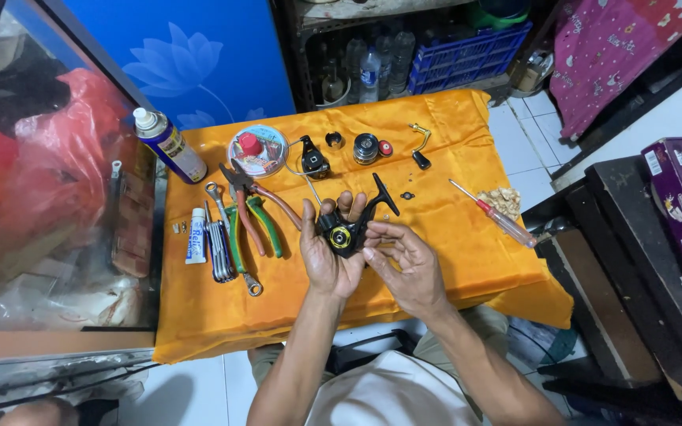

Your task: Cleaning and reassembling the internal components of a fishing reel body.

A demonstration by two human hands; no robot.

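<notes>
Two bare hands meet over the middle of the worktop, which is draped in shiny orange cloth, in the single head view. The left hand cups a black fishing-reel body with a yellow-ringed round centre, its fingers curled closed around the underside and near edge. The right hand sits just beside it, fingers partly open and touching the reel's right side; whether they pinch a small part I cannot tell.

The reel body looks like hard plastic or metal: stiff, fairly light, probably greasy and slippery, with small parts that could fall out. Its solid housing seems the safest place to grip, not the thin stem. That black T-shaped foot sticks up and away from the person, so the long axis runs from near-left to far-right.

To the left lie green-handled pliers, red-handled pliers, a white tube and a spray can. A red-handled screwdriver lies to the right.
</notes>
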